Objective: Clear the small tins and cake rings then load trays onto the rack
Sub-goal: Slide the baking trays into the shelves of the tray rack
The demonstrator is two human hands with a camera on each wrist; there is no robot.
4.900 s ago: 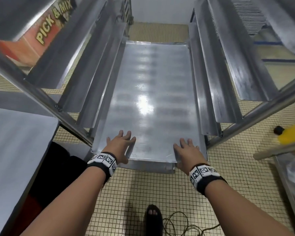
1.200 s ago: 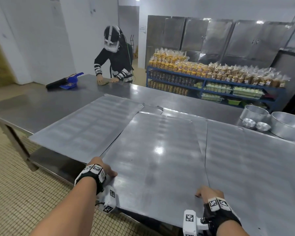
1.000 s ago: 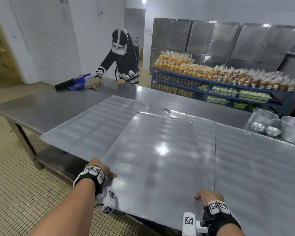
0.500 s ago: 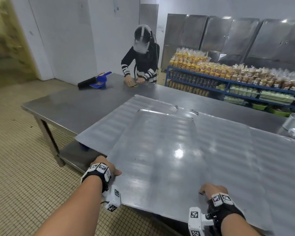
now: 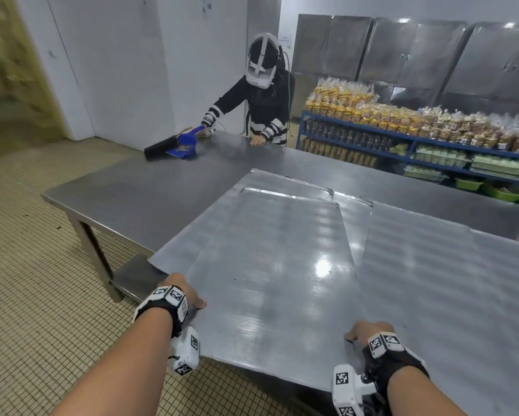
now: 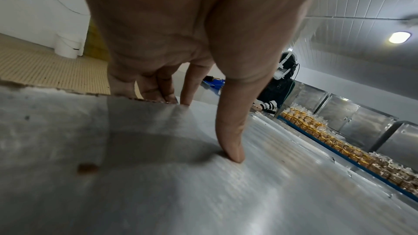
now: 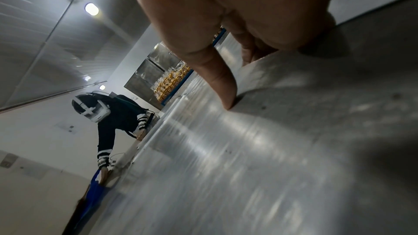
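A flat steel tray [image 5: 276, 265] lies on top of other trays on the steel table [image 5: 132, 193], its near edge hanging past the table's front. My left hand [image 5: 181, 291] grips its near left corner. In the left wrist view the thumb [image 6: 230, 146] presses on the tray's top and the fingers [image 6: 158, 92] curl over its edge. My right hand [image 5: 366, 331] grips the near right edge, thumb [image 7: 224, 87] on top and the other fingers tucked below. No tins, cake rings or rack show.
A second tray [image 5: 210, 217] lies under the held one at the left, and a third tray [image 5: 447, 280] lies at the right. Across the table a person [image 5: 261, 94] reaches for a blue dustpan and brush [image 5: 180, 145]. Blue shelves of bagged bread [image 5: 402, 121] line the back wall.
The view has swung left and the held tray has come nearer with both hands still on it. The cake rings and tins left the frame on the right. The other person now reaches for the dustpan.
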